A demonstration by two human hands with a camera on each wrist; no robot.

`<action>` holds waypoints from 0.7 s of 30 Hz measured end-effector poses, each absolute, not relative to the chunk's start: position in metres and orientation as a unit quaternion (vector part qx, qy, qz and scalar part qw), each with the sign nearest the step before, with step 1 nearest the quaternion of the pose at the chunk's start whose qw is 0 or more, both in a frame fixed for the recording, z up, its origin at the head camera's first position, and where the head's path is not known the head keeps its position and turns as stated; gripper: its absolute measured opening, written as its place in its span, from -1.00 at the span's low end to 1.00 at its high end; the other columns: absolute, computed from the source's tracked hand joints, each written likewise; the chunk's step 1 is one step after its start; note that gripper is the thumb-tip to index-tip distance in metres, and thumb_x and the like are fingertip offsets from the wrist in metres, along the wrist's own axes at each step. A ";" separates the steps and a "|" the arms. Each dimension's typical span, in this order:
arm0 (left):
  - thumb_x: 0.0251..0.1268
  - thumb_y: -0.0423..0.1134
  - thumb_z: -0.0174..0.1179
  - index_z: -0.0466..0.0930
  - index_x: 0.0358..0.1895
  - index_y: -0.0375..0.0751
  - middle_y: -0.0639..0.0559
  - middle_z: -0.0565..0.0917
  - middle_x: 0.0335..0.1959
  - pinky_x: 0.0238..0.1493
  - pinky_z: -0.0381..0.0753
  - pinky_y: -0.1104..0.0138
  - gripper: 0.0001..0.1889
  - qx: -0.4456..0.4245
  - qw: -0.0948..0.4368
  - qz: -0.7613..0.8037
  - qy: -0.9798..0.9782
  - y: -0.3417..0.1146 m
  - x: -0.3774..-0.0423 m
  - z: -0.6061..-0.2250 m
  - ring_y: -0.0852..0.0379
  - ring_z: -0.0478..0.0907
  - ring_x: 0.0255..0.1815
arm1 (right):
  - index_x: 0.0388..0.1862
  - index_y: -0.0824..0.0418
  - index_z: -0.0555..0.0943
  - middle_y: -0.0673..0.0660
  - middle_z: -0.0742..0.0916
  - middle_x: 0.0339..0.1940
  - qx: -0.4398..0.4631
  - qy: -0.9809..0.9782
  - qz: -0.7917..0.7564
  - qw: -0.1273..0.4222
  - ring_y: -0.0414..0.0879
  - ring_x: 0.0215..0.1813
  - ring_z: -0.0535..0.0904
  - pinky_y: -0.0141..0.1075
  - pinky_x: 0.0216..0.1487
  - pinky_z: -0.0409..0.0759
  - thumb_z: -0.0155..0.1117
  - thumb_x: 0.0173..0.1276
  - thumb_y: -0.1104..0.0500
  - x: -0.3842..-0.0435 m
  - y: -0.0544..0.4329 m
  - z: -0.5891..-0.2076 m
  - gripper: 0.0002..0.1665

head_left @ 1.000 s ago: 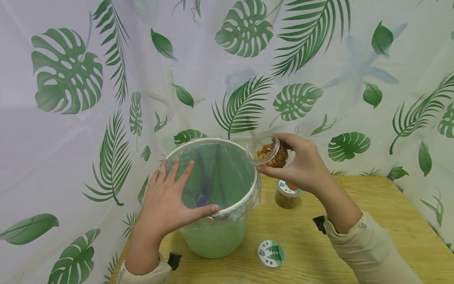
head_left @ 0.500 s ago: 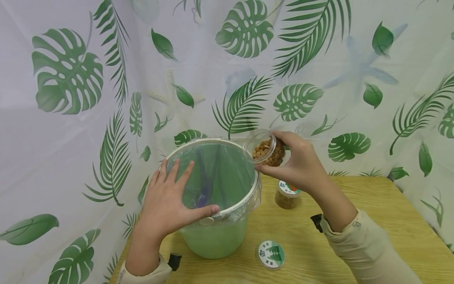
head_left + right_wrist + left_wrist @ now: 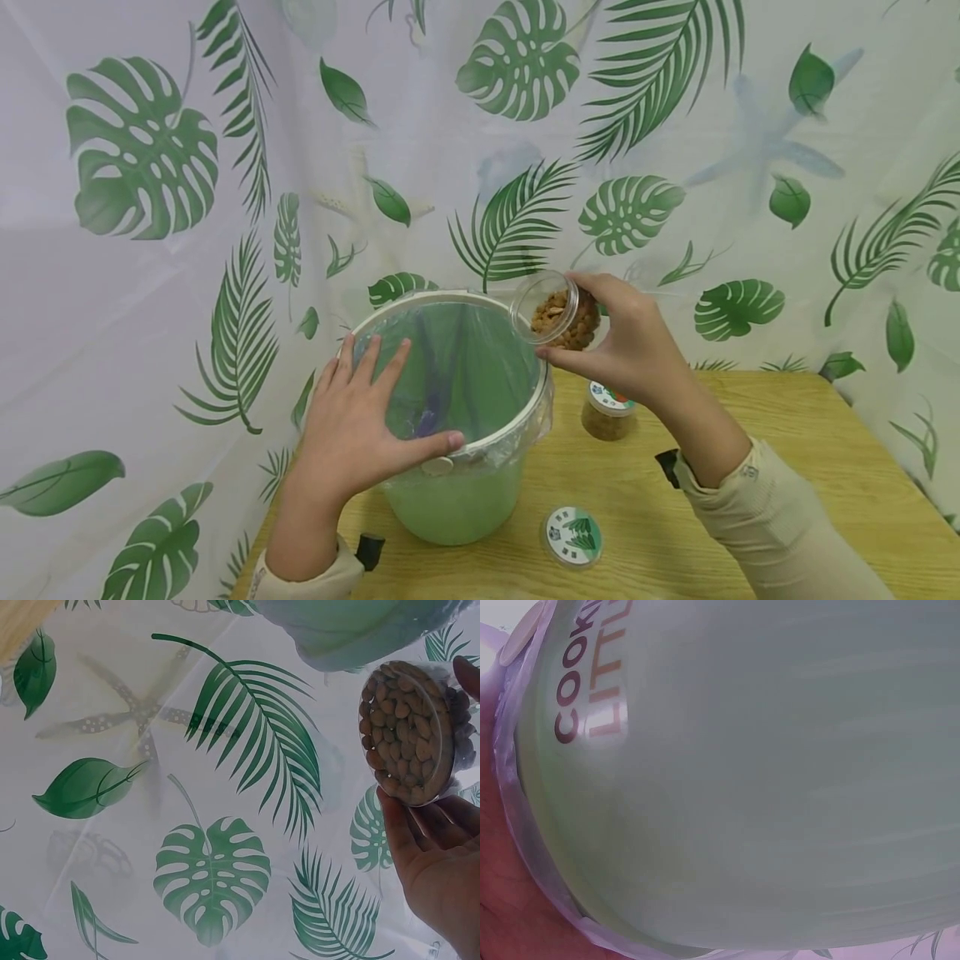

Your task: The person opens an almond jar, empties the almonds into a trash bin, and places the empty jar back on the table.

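Note:
A light green bin (image 3: 452, 512) with a clear plastic liner over its white rim (image 3: 491, 437) stands at the table's left. My left hand (image 3: 347, 433) rests on the near left of that rim, fingers spread and straight. In the left wrist view, the palm edge (image 3: 510, 885) lies against the liner beside the bin wall (image 3: 727, 780). My right hand (image 3: 630, 337) grips a clear jar (image 3: 558, 312), tilted with its mouth toward the bin at the right rim. Brown nut-like pieces (image 3: 409, 735) fill its base in the right wrist view.
A second jar (image 3: 609, 412) with a printed lid stands behind the right forearm, on the wood-patterned table (image 3: 795, 450). A round green-and-white lid (image 3: 573, 537) lies right of the bin. Leaf-printed cloth (image 3: 630, 100) hangs close behind and to the left.
My right hand has shifted slightly left and up with the jar, bringing its mouth nearer the bin's opening. The left hand and bin have stayed put.

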State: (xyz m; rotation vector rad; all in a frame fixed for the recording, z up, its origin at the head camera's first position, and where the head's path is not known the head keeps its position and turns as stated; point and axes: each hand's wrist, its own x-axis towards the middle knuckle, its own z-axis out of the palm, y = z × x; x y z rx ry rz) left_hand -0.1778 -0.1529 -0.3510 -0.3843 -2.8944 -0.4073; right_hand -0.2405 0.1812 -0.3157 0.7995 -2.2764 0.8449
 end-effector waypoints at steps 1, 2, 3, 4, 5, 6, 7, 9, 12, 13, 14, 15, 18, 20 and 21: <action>-0.05 0.83 0.07 -0.04 0.76 0.20 -0.27 0.03 0.76 0.70 -0.13 -0.31 0.33 -0.131 0.098 -0.138 -0.977 -0.153 -0.178 -0.351 -0.36 -0.33 0.78 | 0.42 0.32 0.57 0.22 0.75 0.20 0.301 -0.852 0.316 0.291 0.03 0.12 0.71 -0.08 -0.05 0.78 0.85 -0.04 0.10 -0.241 0.181 -0.315 0.03; -0.05 0.83 0.07 -0.04 0.76 0.19 -0.27 0.03 0.76 0.70 -0.13 -0.31 0.33 -0.130 0.099 -0.137 -0.977 -0.153 -0.178 -0.351 -0.36 -0.33 0.79 | 0.42 0.33 0.57 0.22 0.75 0.19 0.302 -0.851 0.316 0.293 0.03 0.12 0.71 -0.07 -0.05 0.78 0.85 -0.04 0.10 -0.241 0.181 -0.315 0.03; -0.06 0.83 0.07 -0.04 0.76 0.19 -0.27 0.03 0.76 0.70 -0.13 -0.30 0.33 -0.130 0.099 -0.137 -0.977 -0.153 -0.178 -0.351 -0.36 -0.33 0.79 | 0.41 0.33 0.57 0.22 0.75 0.19 0.303 -0.850 0.315 0.295 0.04 0.13 0.71 -0.06 -0.04 0.78 0.85 -0.04 0.10 -0.241 0.181 -0.314 0.03; -0.06 0.84 0.06 -0.04 0.76 0.20 -0.26 0.03 0.76 0.71 -0.13 -0.30 0.33 -0.130 0.099 -0.136 -0.977 -0.153 -0.178 -0.350 -0.35 -0.34 0.79 | 0.41 0.33 0.57 0.22 0.74 0.20 0.303 -0.849 0.315 0.296 0.04 0.13 0.71 -0.05 -0.02 0.78 0.85 -0.04 0.10 -0.241 0.181 -0.314 0.03; -0.06 0.84 0.05 -0.04 0.76 0.20 -0.26 0.03 0.76 0.71 -0.13 -0.29 0.33 -0.129 0.098 -0.135 -0.977 -0.153 -0.178 -0.350 -0.35 -0.34 0.79 | 0.41 0.33 0.57 0.22 0.74 0.20 0.303 -0.849 0.314 0.298 0.05 0.14 0.71 -0.04 -0.01 0.78 0.85 -0.04 0.11 -0.241 0.181 -0.313 0.03; -0.06 0.84 0.05 -0.04 0.76 0.19 -0.26 0.03 0.76 0.71 -0.13 -0.29 0.33 -0.129 0.099 -0.135 -0.977 -0.153 -0.178 -0.350 -0.34 -0.34 0.79 | 0.41 0.33 0.57 0.22 0.75 0.20 0.303 -0.849 0.313 0.299 0.05 0.14 0.71 -0.03 0.00 0.78 0.85 -0.04 0.10 -0.242 0.180 -0.313 0.03; -0.06 0.84 0.04 -0.04 0.76 0.19 -0.26 0.03 0.76 0.71 -0.14 -0.29 0.33 -0.129 0.098 -0.136 -0.977 -0.153 -0.178 -0.350 -0.34 -0.34 0.79 | 0.41 0.33 0.57 0.22 0.75 0.20 0.303 -0.849 0.312 0.300 0.06 0.14 0.71 -0.02 0.01 0.77 0.85 -0.05 0.11 -0.242 0.180 -0.313 0.03; -0.06 0.85 0.04 -0.04 0.76 0.20 -0.25 0.02 0.76 0.72 -0.15 -0.28 0.33 -0.129 0.097 -0.136 -0.978 -0.153 -0.178 -0.350 -0.32 -0.36 0.79 | 0.41 0.33 0.57 0.23 0.75 0.20 0.304 -0.849 0.310 0.301 0.07 0.14 0.70 -0.01 0.02 0.77 0.85 -0.05 0.11 -0.242 0.180 -0.313 0.03; -0.06 0.85 0.04 -0.05 0.76 0.20 -0.24 0.02 0.77 0.71 -0.14 -0.29 0.33 -0.128 0.096 -0.135 -0.978 -0.153 -0.178 -0.350 -0.32 -0.36 0.79 | 0.41 0.33 0.57 0.23 0.75 0.19 0.307 -0.848 0.306 0.304 0.07 0.15 0.70 0.00 0.02 0.77 0.86 -0.06 0.10 -0.243 0.179 -0.312 0.04; -0.06 0.85 0.04 -0.05 0.76 0.20 -0.24 0.01 0.77 0.71 -0.13 -0.29 0.33 -0.128 0.096 -0.135 -0.978 -0.153 -0.178 -0.350 -0.32 -0.36 0.79 | 0.41 0.33 0.57 0.24 0.75 0.19 0.309 -0.848 0.305 0.305 0.08 0.15 0.70 0.00 0.02 0.77 0.86 -0.06 0.10 -0.243 0.179 -0.311 0.04; -0.06 0.85 0.03 -0.05 0.76 0.20 -0.24 0.01 0.77 0.71 -0.12 -0.30 0.33 -0.128 0.096 -0.134 -0.978 -0.153 -0.178 -0.350 -0.32 -0.36 0.79 | 0.40 0.34 0.57 0.24 0.76 0.18 0.311 -0.847 0.304 0.307 0.08 0.15 0.70 0.00 0.02 0.77 0.86 -0.07 0.10 -0.243 0.178 -0.311 0.04; -0.06 0.85 0.03 -0.05 0.76 0.20 -0.24 0.01 0.77 0.70 -0.11 -0.30 0.33 -0.128 0.095 -0.133 -0.978 -0.153 -0.178 -0.350 -0.32 -0.36 0.79 | 0.41 0.34 0.57 0.23 0.76 0.18 0.312 -0.846 0.302 0.308 0.08 0.14 0.70 0.00 0.01 0.77 0.86 -0.07 0.11 -0.243 0.178 -0.311 0.05; -0.06 0.85 0.02 -0.05 0.76 0.20 -0.25 0.01 0.76 0.70 -0.11 -0.31 0.34 -0.128 0.094 -0.132 -0.978 -0.152 -0.178 -0.349 -0.32 -0.37 0.79 | 0.41 0.34 0.57 0.24 0.76 0.17 0.315 -0.846 0.300 0.308 0.08 0.12 0.70 0.00 0.01 0.76 0.86 -0.08 0.10 -0.243 0.176 -0.310 0.06; -0.05 0.85 0.02 -0.05 0.76 0.19 -0.25 0.00 0.77 0.70 -0.12 -0.31 0.33 -0.128 0.093 -0.133 -0.978 -0.152 -0.177 -0.349 -0.31 -0.37 0.79 | 0.42 0.34 0.57 0.25 0.76 0.18 0.316 -0.846 0.299 0.308 0.09 0.12 0.69 0.00 0.01 0.75 0.86 -0.08 0.10 -0.243 0.174 -0.310 0.07; -0.05 0.85 0.02 -0.05 0.76 0.19 -0.25 0.00 0.77 0.70 -0.13 -0.31 0.33 -0.128 0.092 -0.134 -0.978 -0.152 -0.177 -0.349 -0.31 -0.38 0.79 | 0.43 0.33 0.56 0.25 0.76 0.18 0.315 -0.847 0.298 0.306 0.09 0.12 0.69 0.01 0.01 0.75 0.86 -0.08 0.10 -0.242 0.173 -0.310 0.07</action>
